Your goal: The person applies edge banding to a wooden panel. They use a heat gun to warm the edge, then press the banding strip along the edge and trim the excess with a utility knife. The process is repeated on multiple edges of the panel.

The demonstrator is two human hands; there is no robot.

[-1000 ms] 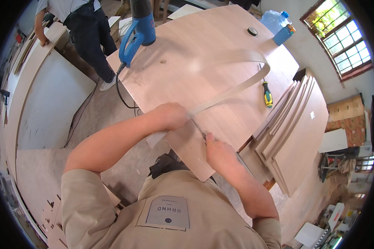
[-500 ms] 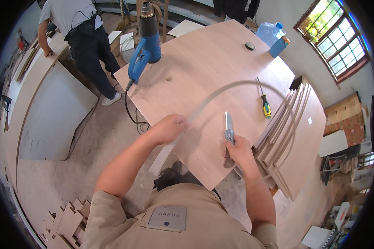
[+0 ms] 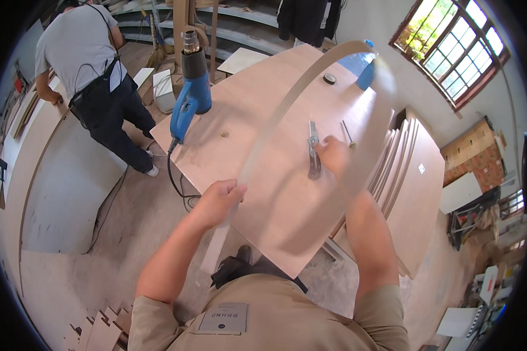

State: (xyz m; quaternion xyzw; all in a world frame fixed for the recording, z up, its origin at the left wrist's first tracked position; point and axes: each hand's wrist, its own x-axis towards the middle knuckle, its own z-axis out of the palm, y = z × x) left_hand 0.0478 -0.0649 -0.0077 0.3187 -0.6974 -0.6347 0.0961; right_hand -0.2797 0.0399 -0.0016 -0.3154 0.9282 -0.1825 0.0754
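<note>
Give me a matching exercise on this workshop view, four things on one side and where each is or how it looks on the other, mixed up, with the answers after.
Things
1. Heat gun
2. Pale strip
3. Slim hand tool
4. Small black roll

Place, colour or state
A. Held in the left hand, arching above the panel
B. Lying near the blue bottle
C. Grey, against the fingers of the right hand
D. Blue, with its nozzle pointing up

Right pairs: 1-D, 2-A, 3-C, 4-B
</note>
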